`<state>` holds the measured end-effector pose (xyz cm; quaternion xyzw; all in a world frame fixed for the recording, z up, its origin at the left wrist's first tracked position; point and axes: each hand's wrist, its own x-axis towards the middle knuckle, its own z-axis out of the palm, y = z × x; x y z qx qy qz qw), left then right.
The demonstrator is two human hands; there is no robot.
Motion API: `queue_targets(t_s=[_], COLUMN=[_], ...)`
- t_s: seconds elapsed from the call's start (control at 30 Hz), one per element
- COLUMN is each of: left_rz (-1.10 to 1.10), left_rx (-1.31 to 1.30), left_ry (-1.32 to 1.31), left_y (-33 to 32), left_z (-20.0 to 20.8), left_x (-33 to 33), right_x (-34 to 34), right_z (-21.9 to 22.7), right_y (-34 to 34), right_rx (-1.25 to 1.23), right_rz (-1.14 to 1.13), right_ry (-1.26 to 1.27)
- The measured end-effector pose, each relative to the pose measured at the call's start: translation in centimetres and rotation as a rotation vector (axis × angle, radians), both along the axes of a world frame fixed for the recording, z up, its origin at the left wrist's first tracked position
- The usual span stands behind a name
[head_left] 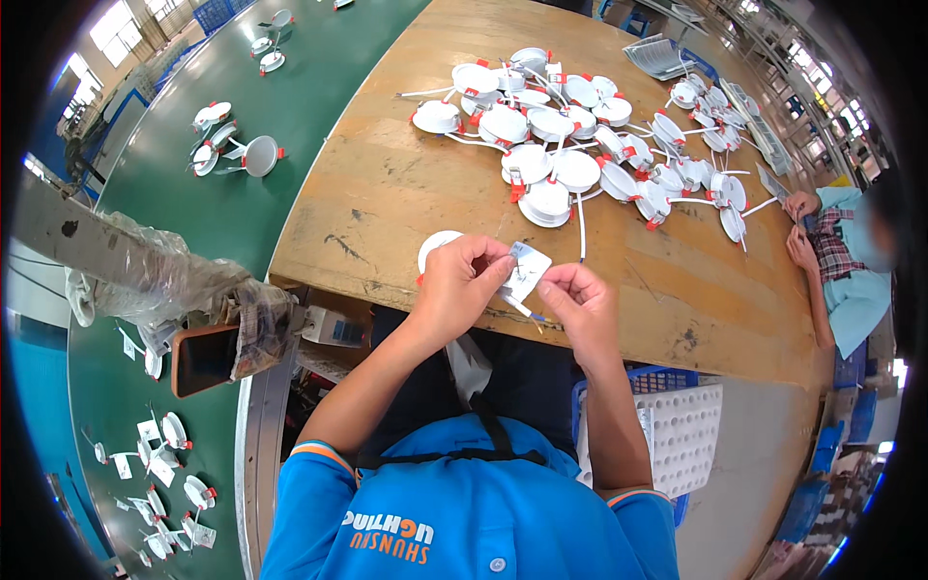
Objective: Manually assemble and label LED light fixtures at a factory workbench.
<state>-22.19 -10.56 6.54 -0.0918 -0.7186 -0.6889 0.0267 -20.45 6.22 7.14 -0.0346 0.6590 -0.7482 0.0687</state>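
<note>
Close to the table's near edge, a small white printed tag [527,272] is pinched between my two hands. My left hand [456,288] has thumb and fingertips closed on its left side. With thumb and forefinger, my right hand [584,307] grips its lower right corner. Just behind my left hand lies a round white downlight [437,247], partly covered by the hand. A white cable [522,308] with bare coloured wire ends hangs below the tag; whether the tag is fastened to it I cannot tell.
A heap of white downlights [548,126] with red clips covers the far part of the wooden table [367,193]. More lie on the green conveyor [208,280] at left. A phone [203,360] hangs on a plastic-wrapped arm. Another person [846,242] works at right.
</note>
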Motion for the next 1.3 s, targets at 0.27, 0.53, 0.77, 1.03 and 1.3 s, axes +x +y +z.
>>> queue_targets(t_s=[0.27,0.53,0.77,1.03,1.3], left_rz=[0.070,0.050,0.021,-0.042,-0.055], left_rx=[0.301,0.566,0.594,0.782,0.761], left_ry=[-0.131,-0.138,-0.097,-0.230,-0.254], left_y=[2.6,3.0,1.1,-0.5,-0.8], left_z=[1.1,0.0,0.0,0.2,0.2], left_x=[-0.7,0.0,0.4,0.9,1.1], right_x=[3.3,-0.9,-2.8,-3.5,-3.2], right_z=[4.3,2.1,2.0,1.8,2.2], right_y=[-0.4,-2.6,-3.5,-4.2,-4.7], right_rx=[0.216,0.471,0.600,0.675,0.766], right_rz=[-0.287,-0.260,-0.165,-0.176,-0.190], right_ry=[0.346,0.661,0.894,1.047,1.219])
